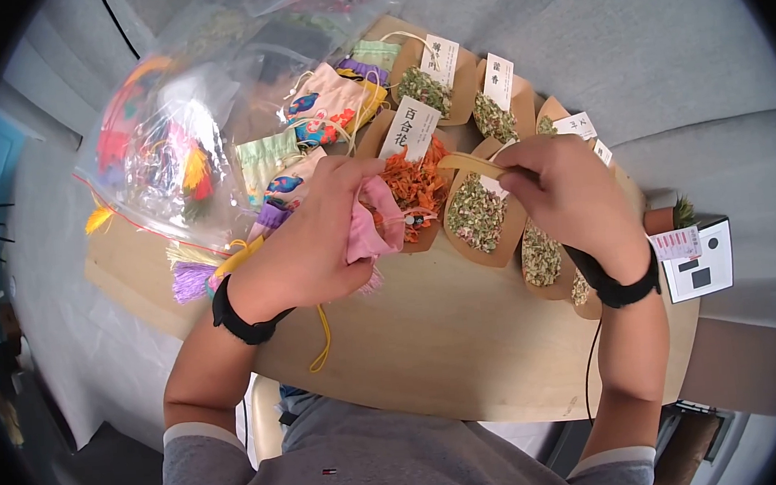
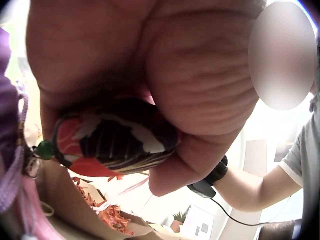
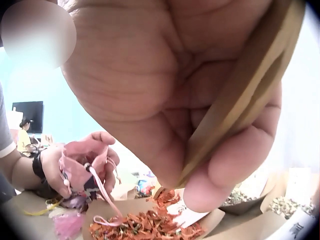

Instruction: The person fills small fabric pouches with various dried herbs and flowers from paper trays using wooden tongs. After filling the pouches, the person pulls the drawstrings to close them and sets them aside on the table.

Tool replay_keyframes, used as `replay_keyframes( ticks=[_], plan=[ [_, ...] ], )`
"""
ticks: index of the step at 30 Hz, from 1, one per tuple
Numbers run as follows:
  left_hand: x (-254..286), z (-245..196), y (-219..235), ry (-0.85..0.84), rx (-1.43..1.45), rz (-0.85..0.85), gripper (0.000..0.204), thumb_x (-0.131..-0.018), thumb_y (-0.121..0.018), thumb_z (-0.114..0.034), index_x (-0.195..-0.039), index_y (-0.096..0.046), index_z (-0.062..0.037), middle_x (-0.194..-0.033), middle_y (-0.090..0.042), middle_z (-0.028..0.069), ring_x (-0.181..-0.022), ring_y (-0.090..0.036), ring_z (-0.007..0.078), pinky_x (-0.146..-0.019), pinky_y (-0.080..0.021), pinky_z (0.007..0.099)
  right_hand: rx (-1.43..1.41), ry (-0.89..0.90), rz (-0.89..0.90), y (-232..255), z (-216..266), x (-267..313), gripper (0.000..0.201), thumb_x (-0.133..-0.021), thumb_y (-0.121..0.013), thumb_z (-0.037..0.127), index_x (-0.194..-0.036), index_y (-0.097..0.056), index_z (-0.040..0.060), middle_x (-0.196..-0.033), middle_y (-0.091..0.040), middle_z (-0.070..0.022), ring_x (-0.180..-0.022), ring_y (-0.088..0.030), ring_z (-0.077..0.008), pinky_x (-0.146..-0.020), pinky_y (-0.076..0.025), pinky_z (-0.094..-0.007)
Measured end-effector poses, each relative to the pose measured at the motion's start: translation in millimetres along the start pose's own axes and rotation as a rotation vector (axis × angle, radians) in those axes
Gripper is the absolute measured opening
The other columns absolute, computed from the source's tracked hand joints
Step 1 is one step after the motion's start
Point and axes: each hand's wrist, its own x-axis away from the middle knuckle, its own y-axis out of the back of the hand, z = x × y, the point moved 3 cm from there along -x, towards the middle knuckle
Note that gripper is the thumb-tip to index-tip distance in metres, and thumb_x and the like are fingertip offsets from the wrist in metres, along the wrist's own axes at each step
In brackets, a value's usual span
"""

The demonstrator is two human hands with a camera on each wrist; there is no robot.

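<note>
My left hand point(image 1: 306, 244) holds a small pink drawstring pouch point(image 1: 374, 225), its mouth open and facing up. The left wrist view shows a dark and coral pattern on the pouch point(image 2: 120, 140) and a green bead point(image 2: 45, 149) on its cord. Between the thumb and fingers of my right hand point(image 1: 576, 200) is a wooden spoon point(image 3: 240, 95). The spoon's far end reaches in among shredded orange dried petals point(image 3: 145, 225), which fill a brown paper tray beside the pouch. A card with Chinese characters point(image 1: 408, 127) stands in that tray.
More paper trays of dried herbs point(image 1: 478, 222) crowd the right side of the wooden table point(image 1: 397, 351). Several fabric pouches point(image 1: 327, 101) and a large clear plastic bag point(image 1: 187, 121) lie to the left. A potted plant point(image 1: 669, 218) and a white card point(image 1: 700, 263) are at the right edge.
</note>
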Motion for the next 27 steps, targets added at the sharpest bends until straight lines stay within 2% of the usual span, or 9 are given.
replay_keyframes(
  ticks=[2, 3, 7, 9, 16, 19, 21, 23, 27],
  plan=[
    [2.6, 5.2, -3.5, 0.062, 0.159, -0.092, 0.09, -0.062, -0.065, 0.012, -0.145, -0.032, -0.0045, -0.099, -0.066, 0.0037, -0.111, -0.048, 0.03, -0.104, -0.034, 0.0448, -0.052, -0.037, 0.041, 14.8, 10.7, 0.7, 0.014, -0.084, -0.067, 0.007, -0.095, -0.072, -0.001, -0.083, -0.069, -0.0202, -0.078, -0.067, -0.0387, -0.073, -0.052, -0.0452],
    [2.7, 5.3, -3.6, 0.064, 0.157, -0.093, 0.09, -0.062, -0.065, 0.012, -0.145, -0.032, -0.0045, -0.099, -0.066, 0.0037, -0.111, -0.048, 0.03, -0.104, -0.034, 0.0448, -0.106, -0.074, 0.084, 19.9, 15.3, 1.3, 0.014, -0.084, -0.067, 0.007, -0.095, -0.072, -0.0008, -0.083, -0.069, -0.0199, -0.077, -0.066, -0.0386, -0.072, -0.052, -0.0443],
    [1.6, 2.7, -0.9, 0.063, 0.142, -0.091, 0.09, -0.062, -0.066, 0.012, -0.145, -0.032, -0.0051, -0.105, -0.061, 0.0064, -0.11, -0.049, 0.0292, -0.103, -0.037, 0.0431, -0.167, -0.04, 0.117, 25.3, 34.8, 3.3, 0.013, -0.083, -0.066, 0.008, -0.093, -0.072, 0.0004, -0.082, -0.068, -0.019, -0.077, -0.065, -0.0373, -0.07, -0.052, -0.044],
    [1.5, 2.9, -1.4, 0.038, 0.079, -0.092, 0.09, -0.063, -0.067, 0.012, -0.144, -0.032, -0.0053, -0.108, -0.058, 0.0086, -0.11, -0.05, 0.0291, -0.102, -0.038, 0.0426, -0.004, 0.194, 0.142, 11.7, 42.1, 1.2, 0.016, -0.082, -0.071, 0.007, -0.097, -0.072, 0.0007, -0.085, -0.07, -0.0141, -0.078, -0.066, -0.0345, -0.071, -0.052, -0.0417],
    [2.7, 3.2, -2.5, 0.069, 0.073, -0.07, 0.087, -0.07, -0.07, 0.012, -0.143, -0.028, -0.0073, -0.117, -0.049, 0.0144, -0.105, -0.057, 0.026, -0.093, -0.049, 0.0381, 0.055, 0.236, 0.214, -24.1, 52.0, -7.3, 0.017, -0.084, -0.071, 0.014, -0.098, -0.073, 0.0058, -0.086, -0.068, -0.0136, -0.082, -0.066, -0.033, -0.076, -0.052, -0.0427],
    [3.3, 3.4, 0.5, 0.076, 0.089, -0.022, 0.087, -0.074, -0.067, 0.015, -0.144, -0.022, -0.0098, -0.115, -0.052, 0.0134, -0.101, -0.06, 0.0216, -0.085, -0.053, 0.0345, 0.001, 0.243, 0.044, 9.3, 45.9, -6.3, 0.018, -0.083, -0.071, 0.015, -0.099, -0.073, 0.0058, -0.086, -0.068, -0.0148, -0.082, -0.066, -0.033, -0.075, -0.053, -0.0425],
    [3.4, 5.0, -1.3, 0.085, 0.225, 0.033, 0.087, -0.073, -0.066, 0.016, -0.144, -0.022, -0.0104, -0.114, -0.053, 0.0134, -0.098, -0.061, 0.0209, -0.083, -0.054, 0.0342, -0.004, -0.139, 0.322, 26.0, 33.7, -18.1, 0.019, -0.084, -0.071, 0.015, -0.099, -0.074, 0.0048, -0.086, -0.069, -0.0154, -0.083, -0.067, -0.0332, -0.075, -0.053, -0.0428],
    [1.8, 5.8, -3.0, 0.068, 0.271, -0.083, 0.084, -0.062, -0.06, 0.014, -0.139, -0.033, -0.0038, -0.097, -0.062, 0.0059, -0.1, -0.056, 0.0209, -0.099, -0.039, 0.0382, 0.061, -0.084, 0.272, 6.1, 11.4, -24.2, 0.019, -0.084, -0.071, 0.015, -0.099, -0.074, 0.0043, -0.086, -0.07, -0.016, -0.084, -0.067, -0.0336, -0.075, -0.053, -0.0433],
    [2.9, 5.7, -2.7, 0.071, 0.268, -0.076, 0.083, -0.062, -0.061, 0.013, -0.139, -0.033, -0.0029, -0.1, -0.062, 0.0066, -0.102, -0.055, 0.0217, -0.1, -0.039, 0.0382, 0.188, -0.072, 0.268, -27.2, -3.2, -26.3, 0.021, -0.084, -0.07, 0.013, -0.102, -0.074, 0.0047, -0.086, -0.07, -0.0178, -0.086, -0.067, -0.0346, -0.074, -0.053, -0.0447]
  ],
)
